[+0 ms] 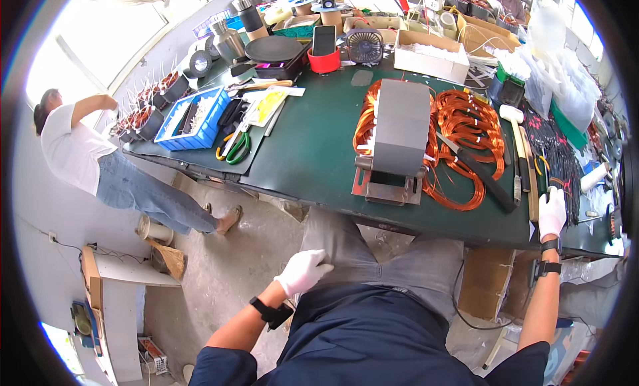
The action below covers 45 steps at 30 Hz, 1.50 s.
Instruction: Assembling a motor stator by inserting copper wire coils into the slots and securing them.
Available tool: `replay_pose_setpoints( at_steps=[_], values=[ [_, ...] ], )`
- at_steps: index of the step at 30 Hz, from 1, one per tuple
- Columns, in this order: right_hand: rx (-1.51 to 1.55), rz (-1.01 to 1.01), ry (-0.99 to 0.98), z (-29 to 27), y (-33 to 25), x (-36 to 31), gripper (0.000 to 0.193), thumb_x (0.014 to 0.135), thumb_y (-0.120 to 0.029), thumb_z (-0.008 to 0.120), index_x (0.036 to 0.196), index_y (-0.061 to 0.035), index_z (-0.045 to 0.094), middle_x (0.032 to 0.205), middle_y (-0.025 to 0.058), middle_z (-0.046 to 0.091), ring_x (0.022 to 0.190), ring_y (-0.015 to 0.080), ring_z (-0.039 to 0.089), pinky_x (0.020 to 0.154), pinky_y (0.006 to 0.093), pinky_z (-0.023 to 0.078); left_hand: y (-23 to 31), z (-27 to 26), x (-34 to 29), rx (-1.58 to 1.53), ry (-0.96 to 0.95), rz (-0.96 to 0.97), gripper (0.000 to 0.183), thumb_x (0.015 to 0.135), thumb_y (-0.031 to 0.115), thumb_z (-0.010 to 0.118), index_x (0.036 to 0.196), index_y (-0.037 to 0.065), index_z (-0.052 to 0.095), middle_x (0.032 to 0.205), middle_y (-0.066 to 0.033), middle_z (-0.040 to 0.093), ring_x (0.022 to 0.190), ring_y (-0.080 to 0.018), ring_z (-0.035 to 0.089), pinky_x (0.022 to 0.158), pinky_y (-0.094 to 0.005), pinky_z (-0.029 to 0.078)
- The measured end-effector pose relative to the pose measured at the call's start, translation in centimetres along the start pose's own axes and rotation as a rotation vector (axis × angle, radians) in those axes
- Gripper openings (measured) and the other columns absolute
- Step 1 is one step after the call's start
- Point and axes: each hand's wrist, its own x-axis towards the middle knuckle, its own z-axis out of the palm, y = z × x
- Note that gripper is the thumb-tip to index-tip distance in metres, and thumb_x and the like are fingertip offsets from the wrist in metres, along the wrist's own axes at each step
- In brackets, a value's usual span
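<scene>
My left hand (304,271), in a white glove, rests on my left thigh with its fingers curled in; nothing shows in it. At the table's right front edge, my gloved right hand (552,214) reaches forward with fingers stretched out, beside a bundle of thin black strands (558,161); whether the fingertips touch them is unclear. Just left of this hand lie a flat wooden stick (530,176) and a white-headed mallet (512,130). In front of me stands a grey motor stator (402,126) on a metal stand (388,186), with copper wire coils (469,130) to its right.
A black-handled tool (489,183) lies across the coils. Left on the green table (303,146) are a blue bin (194,120) and green-handled scissors (239,148). A phone (324,41), a fan (365,46) and a white box (431,56) line the back. A person (80,140) stands at left.
</scene>
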Motion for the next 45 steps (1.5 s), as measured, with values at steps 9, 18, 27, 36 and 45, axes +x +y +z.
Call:
replay_pose_setpoints(
  at_steps=[9, 18, 27, 36, 45],
  values=[
    [0.001, -0.039, -0.040, 1.3, 2.1, 0.0, 0.033, 0.102, -0.025, 0.059, 0.126, -0.0020, 0.061, 0.122, 0.0237, 0.062, 0.115, 0.0443, 0.062, 0.097, 0.0515, 0.050, 1.3, 0.1, -4.7, -0.380, -0.282, -0.034, 0.032, 0.100, 0.027, 0.070, 0.114, -0.001, 0.075, 0.092, -0.0172, 0.077, 0.082, -0.0230, 0.076, 0.080, -0.0358, 0.058],
    [-0.053, -0.066, -0.036, 1.6, 3.0, -0.6, 0.035, 0.103, -0.026, 0.057, 0.128, -0.0029, 0.062, 0.122, 0.0216, 0.062, 0.115, 0.0423, 0.063, 0.097, 0.0497, 0.051, -1.6, 1.1, 3.4, -1.404, -0.128, -0.165, 0.035, 0.106, 0.028, 0.062, 0.130, 0.001, 0.063, 0.113, -0.0145, 0.073, 0.091, -0.0219, 0.072, 0.081, -0.0339, 0.059],
    [-0.004, -0.100, -0.008, 2.0, 4.5, 0.0, 0.032, 0.104, -0.023, 0.057, 0.128, -0.0025, 0.063, 0.121, 0.0202, 0.064, 0.117, 0.0396, 0.062, 0.102, 0.0466, 0.048, -21.9, -2.3, -2.2, -1.502, 0.948, -0.562, 0.035, 0.108, 0.023, 0.058, 0.137, 0.003, 0.057, 0.121, -0.0127, 0.066, 0.106, -0.0276, 0.066, 0.092, -0.0409, 0.054],
    [0.013, -0.152, 0.083, 0.1, 0.9, -1.4, 0.026, 0.099, -0.020, 0.065, 0.119, -0.0037, 0.069, 0.114, 0.0196, 0.068, 0.108, 0.0394, 0.066, 0.097, 0.0478, 0.052, 2.6, 1.0, 5.8, -0.835, -0.233, 0.123, 0.032, 0.104, 0.026, 0.061, 0.119, -0.001, 0.068, 0.099, -0.0135, 0.073, 0.090, -0.0228, 0.072, 0.084, -0.0365, 0.057],
    [0.003, -0.186, 0.121, -0.3, -1.3, -1.6, 0.024, 0.099, -0.023, 0.064, 0.115, -0.0054, 0.068, 0.110, 0.0188, 0.068, 0.103, 0.0395, 0.067, 0.092, 0.0470, 0.054, 12.0, 10.8, 11.6, -0.153, -0.523, 0.559, 0.042, 0.096, 0.030, 0.067, 0.128, 0.003, 0.067, 0.121, -0.0211, 0.070, 0.112, -0.0407, 0.068, 0.097, -0.0480, 0.053]
  ],
)
